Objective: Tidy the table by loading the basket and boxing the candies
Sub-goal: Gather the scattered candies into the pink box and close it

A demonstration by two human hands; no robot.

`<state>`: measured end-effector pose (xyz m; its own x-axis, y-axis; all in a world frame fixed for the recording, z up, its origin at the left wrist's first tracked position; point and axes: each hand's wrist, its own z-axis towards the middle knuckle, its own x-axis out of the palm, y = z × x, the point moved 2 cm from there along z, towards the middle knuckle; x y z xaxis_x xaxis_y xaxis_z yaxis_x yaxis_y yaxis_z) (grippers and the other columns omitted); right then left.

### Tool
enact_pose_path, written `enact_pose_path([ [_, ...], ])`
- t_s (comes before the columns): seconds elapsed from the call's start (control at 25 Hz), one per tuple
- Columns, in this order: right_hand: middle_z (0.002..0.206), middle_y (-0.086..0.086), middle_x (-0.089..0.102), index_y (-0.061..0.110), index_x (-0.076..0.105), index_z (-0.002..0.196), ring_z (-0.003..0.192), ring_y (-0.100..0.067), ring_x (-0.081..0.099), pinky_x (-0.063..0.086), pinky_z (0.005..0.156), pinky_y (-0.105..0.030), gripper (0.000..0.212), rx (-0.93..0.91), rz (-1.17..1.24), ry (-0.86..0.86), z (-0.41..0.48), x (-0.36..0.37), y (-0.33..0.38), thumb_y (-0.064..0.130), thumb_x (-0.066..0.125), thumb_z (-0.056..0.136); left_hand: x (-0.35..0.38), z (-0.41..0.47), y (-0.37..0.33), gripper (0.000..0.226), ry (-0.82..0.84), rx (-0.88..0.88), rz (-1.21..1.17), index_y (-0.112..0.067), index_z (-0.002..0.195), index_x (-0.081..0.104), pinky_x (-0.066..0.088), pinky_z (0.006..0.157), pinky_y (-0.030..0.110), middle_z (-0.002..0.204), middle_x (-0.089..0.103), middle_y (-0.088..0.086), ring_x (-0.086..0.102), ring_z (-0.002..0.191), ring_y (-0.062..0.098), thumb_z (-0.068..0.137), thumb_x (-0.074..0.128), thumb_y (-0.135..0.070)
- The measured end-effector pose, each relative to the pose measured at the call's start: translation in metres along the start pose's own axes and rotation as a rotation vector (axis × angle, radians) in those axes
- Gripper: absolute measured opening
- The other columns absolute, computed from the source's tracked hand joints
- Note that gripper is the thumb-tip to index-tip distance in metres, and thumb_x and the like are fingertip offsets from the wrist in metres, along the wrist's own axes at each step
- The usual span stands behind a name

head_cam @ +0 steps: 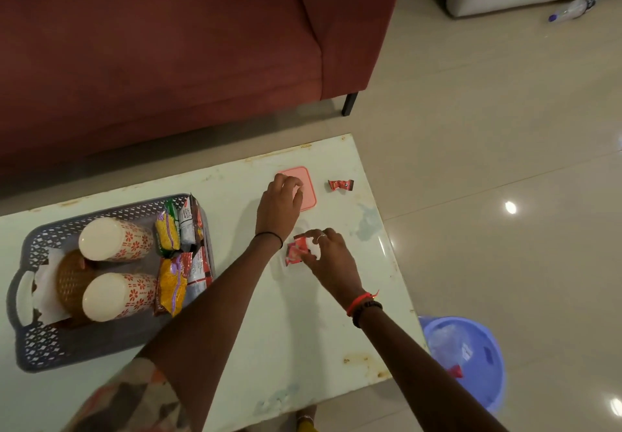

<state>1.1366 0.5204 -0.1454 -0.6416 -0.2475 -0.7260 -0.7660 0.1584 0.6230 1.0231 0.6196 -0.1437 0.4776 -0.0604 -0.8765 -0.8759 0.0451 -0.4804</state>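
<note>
A grey perforated basket (40,351) on the table's left holds two patterned cups (114,239), a woven brown item (69,280) and several snack packets (171,287). My left hand (277,209) reaches across to a flat pink lid (308,192) lying on the table, with curled fingertips on its left part. My right hand (328,256) pinches red-wrapped candies (296,251) just above the table, over the faint outline of a clear box (281,268). One more red candy (340,185) lies alone to the right of the lid.
The pale table (303,347) ends close to the right of my hands. A blue bin (471,357) with wrappers stands on the floor beside the table's near right corner. A dark red sofa (168,61) is behind the table, and a plastic bottle (572,9) lies on the floor far right.
</note>
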Motion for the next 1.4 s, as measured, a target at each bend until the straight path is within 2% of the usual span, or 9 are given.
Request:
enact_pose_path([
  [0.16, 0.113, 0.001, 0.059, 0.019, 0.060, 0.118, 0.103, -0.014, 0.056, 0.047, 0.076, -0.019, 0.029, 0.088, 0.075, -0.073, -0.007, 0.003, -0.015, 0.031, 0.057, 0.092, 0.023, 0.041, -0.032, 0.023, 0.164, 0.207, 0.038, -0.012, 0.114, 0.057, 0.052, 0.092, 0.035, 0.122, 0.056, 0.009, 0.055, 0.111, 0.025, 0.095, 0.045, -0.016],
  [0.32, 0.113, 0.002, 0.061, 0.018, 0.063, 0.112, 0.103, -0.013, 0.057, 0.043, 0.075, -0.013, 0.022, 0.121, 0.099, -0.128, -0.014, 0.000, -0.040, 0.026, 0.053, 0.094, 0.065, 0.061, -0.057, 0.037, 0.358, 0.296, 0.205, -0.014, 0.128, 0.047, 0.045, 0.094, 0.040, 0.130, 0.049, 0.010, 0.049, 0.115, 0.029, 0.092, 0.050, -0.021],
  [0.48, 0.115, 0.001, 0.062, 0.015, 0.064, 0.110, 0.102, -0.013, 0.059, 0.044, 0.076, -0.012, 0.021, 0.143, 0.096, -0.150, -0.013, -0.007, -0.059, 0.021, 0.052, 0.094, 0.087, 0.065, -0.057, 0.031, 0.386, 0.332, 0.365, -0.010, 0.119, 0.051, 0.042, 0.091, 0.039, 0.121, 0.052, 0.012, 0.049, 0.110, 0.029, 0.091, 0.051, -0.023],
  [0.68, 0.111, -0.001, 0.062, 0.015, 0.063, 0.109, 0.102, -0.016, 0.058, 0.044, 0.075, -0.016, 0.021, 0.203, 0.134, -0.170, -0.006, -0.017, -0.057, 0.016, 0.047, 0.095, 0.055, 0.030, -0.048, 0.031, 0.136, 0.079, 0.000, -0.010, 0.116, 0.056, 0.048, 0.087, 0.036, 0.115, 0.059, 0.013, 0.055, 0.103, 0.028, 0.090, 0.056, -0.026],
  [0.76, 0.111, -0.002, 0.061, 0.014, 0.062, 0.109, 0.102, -0.018, 0.058, 0.045, 0.075, -0.018, 0.021, 0.219, 0.155, -0.161, -0.003, -0.021, -0.049, 0.014, 0.046, 0.095, 0.039, -0.006, -0.036, 0.030, 0.054, -0.016, -0.030, -0.012, 0.114, 0.058, 0.049, 0.085, 0.035, 0.113, 0.060, 0.011, 0.056, 0.100, 0.026, 0.088, 0.058, -0.028],
  [1.0, 0.110, -0.004, 0.061, 0.013, 0.061, 0.110, 0.104, -0.021, 0.058, 0.046, 0.074, -0.022, 0.022, 0.178, 0.149, -0.131, 0.004, -0.027, -0.019, 0.011, 0.046, 0.094, 0.023, -0.082, -0.015, 0.042, 0.209, -0.154, 0.032, -0.022, 0.124, 0.050, 0.041, 0.094, 0.034, 0.122, 0.052, 0.004, 0.049, 0.112, 0.022, 0.085, 0.061, -0.031],
  [1.12, 0.110, -0.006, 0.061, 0.011, 0.062, 0.108, 0.104, -0.024, 0.058, 0.045, 0.076, -0.022, 0.021, 0.147, 0.129, -0.109, -0.001, -0.025, -0.002, 0.009, 0.048, 0.093, 0.001, -0.097, -0.017, 0.047, 0.132, -0.180, -0.058, -0.020, 0.129, 0.045, 0.044, 0.094, 0.036, 0.124, 0.051, 0.006, 0.049, 0.112, 0.025, 0.085, 0.060, -0.027],
  [1.28, 0.106, -0.010, 0.063, 0.007, 0.064, 0.106, 0.100, -0.028, 0.059, 0.049, 0.080, -0.031, 0.020, 0.126, 0.093, -0.087, -0.022, -0.014, 0.019, 0.007, 0.049, 0.091, -0.033, -0.142, -0.007, 0.030, 0.052, -0.242, -0.225, -0.017, 0.118, 0.055, 0.046, 0.092, 0.036, 0.117, 0.056, 0.008, 0.054, 0.106, 0.025, 0.088, 0.054, -0.018],
  [1.4, 0.105, -0.013, 0.064, 0.002, 0.064, 0.104, 0.100, -0.031, 0.059, 0.052, 0.082, -0.039, 0.019, 0.071, 0.056, -0.023, -0.053, 0.014, 0.046, 0.007, 0.050, 0.091, -0.054, -0.213, 0.024, 0.020, -0.066, -0.347, -0.401, -0.022, 0.109, 0.058, 0.050, 0.087, 0.031, 0.109, 0.059, -0.001, 0.058, 0.096, 0.012, 0.092, 0.049, -0.022],
])
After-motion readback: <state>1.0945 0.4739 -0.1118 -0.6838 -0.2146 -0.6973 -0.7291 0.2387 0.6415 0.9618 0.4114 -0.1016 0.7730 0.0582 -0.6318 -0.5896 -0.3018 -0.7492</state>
